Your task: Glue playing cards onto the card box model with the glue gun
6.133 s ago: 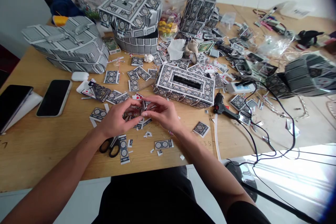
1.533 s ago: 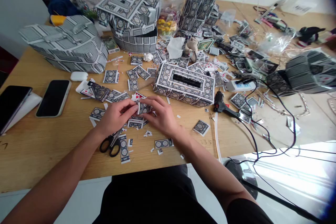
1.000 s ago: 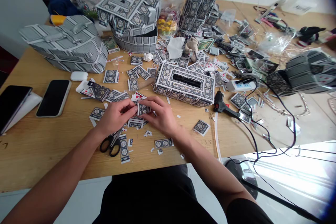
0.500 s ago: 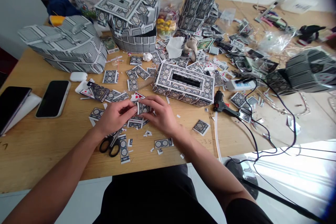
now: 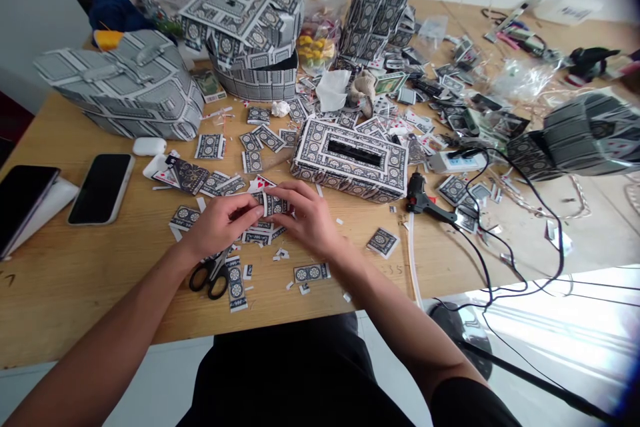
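Observation:
Between both hands is a small piece of playing card [image 5: 274, 205] with a dark patterned back and a white edge. My left hand [image 5: 220, 220] pinches its left end between thumb and fingers. My right hand [image 5: 306, 217] grips the right end, the fingers curled over its top. Cut card strips lie on the table under and around the hands. Black-handled scissors [image 5: 211, 278] rest just below my left hand, their blades partly under the wrist. Close behind the hands stands a slotted box covered in cards [image 5: 350, 159].
A glue gun [image 5: 425, 200] with a white stick lies right of the box, its cable near a power strip [image 5: 457, 161]. Phones [image 5: 101, 188] lie at left. Card-covered bags [image 5: 130, 90] and a lidded basket [image 5: 255, 77] stand behind; loose cards heap at back right.
The card piece has turned slightly between my fingers, and my right fingers have shifted a little. Everything else on the table stays in place.

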`<state>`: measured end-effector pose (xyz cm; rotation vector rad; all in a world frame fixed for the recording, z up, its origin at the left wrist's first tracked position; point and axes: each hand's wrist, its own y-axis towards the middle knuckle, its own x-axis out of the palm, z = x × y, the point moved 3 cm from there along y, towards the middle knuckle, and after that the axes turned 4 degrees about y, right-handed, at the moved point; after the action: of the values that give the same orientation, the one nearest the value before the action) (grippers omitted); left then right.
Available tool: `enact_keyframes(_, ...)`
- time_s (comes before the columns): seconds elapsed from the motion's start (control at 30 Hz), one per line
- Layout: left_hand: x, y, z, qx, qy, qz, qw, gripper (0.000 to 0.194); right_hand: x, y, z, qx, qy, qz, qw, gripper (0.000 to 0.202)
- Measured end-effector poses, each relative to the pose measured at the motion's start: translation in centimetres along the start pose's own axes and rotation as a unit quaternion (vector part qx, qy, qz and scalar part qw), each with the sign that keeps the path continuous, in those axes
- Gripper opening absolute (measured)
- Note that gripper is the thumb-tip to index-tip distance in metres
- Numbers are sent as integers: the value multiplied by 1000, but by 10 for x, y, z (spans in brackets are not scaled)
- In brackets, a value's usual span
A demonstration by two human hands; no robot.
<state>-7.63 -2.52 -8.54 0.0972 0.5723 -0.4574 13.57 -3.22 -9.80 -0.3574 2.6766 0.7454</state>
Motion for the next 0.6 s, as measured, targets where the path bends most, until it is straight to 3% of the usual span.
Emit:
enact_keyframes(0.33,1,1,-1,-24,0,13,1000,32,1,-1,-1,-14,6,-7,1000,45)
enact_keyframes(0.6,3,1,-3,-4,-20,31,999,27,2,-1,-3,-24,-24,8,999,44)
